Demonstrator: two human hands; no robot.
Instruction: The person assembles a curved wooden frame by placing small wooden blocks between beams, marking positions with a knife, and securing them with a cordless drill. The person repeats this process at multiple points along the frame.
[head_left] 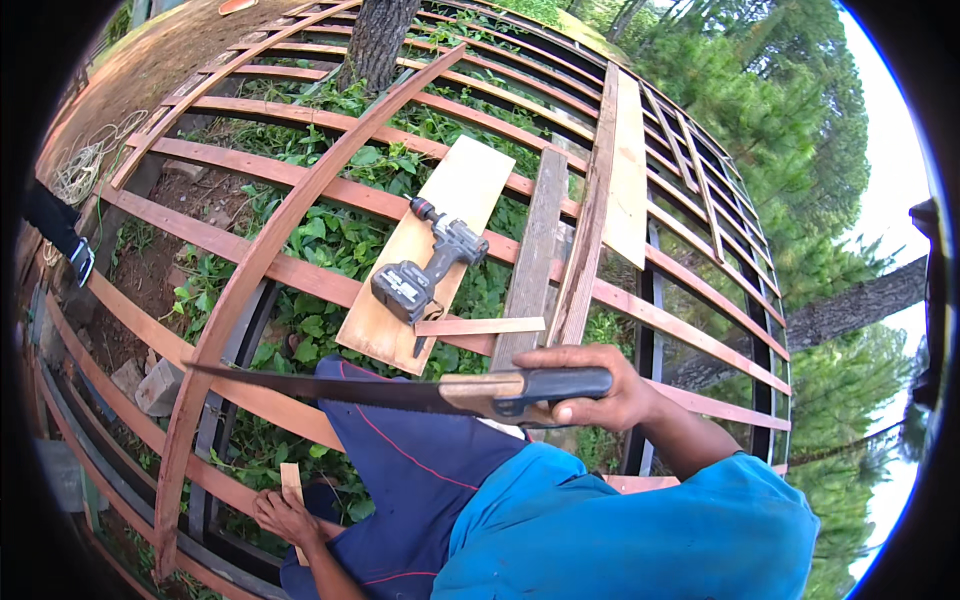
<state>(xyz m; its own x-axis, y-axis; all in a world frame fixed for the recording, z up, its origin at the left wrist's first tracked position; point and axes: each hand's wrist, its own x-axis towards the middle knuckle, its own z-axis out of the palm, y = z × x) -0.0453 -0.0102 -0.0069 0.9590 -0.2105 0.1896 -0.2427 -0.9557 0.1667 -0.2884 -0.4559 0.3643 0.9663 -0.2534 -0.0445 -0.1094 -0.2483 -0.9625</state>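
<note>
The right hand is closing firmly around the dark blue-and-tan handle of a long handsaw with a dark metal blade. The saw is pointing leftward above the person's navy-trousered lap, its tip overlapping a long, reddish, curved wooden plank in this view; whether the two are touching, I cannot tell. Lower down, the left hand is pinching a short, thin, pale wooden strip, which is standing roughly lengthwise beside the knee, near the reddish wooden slats.

For good handling, the right wrist should be lining up with the blade, the grip being firm but not cramped. The blade's edge should be facing away from the thighs, and the left fingers should be holding the strip well clear of it, with a solid slat supporting the wood during any stroke.

A grey-and-black cordless drill is lying on a wide, pale wooden board. Its battery is showing light lettering, small in this view. Any marking on the saw is too unclear for reading.
</note>
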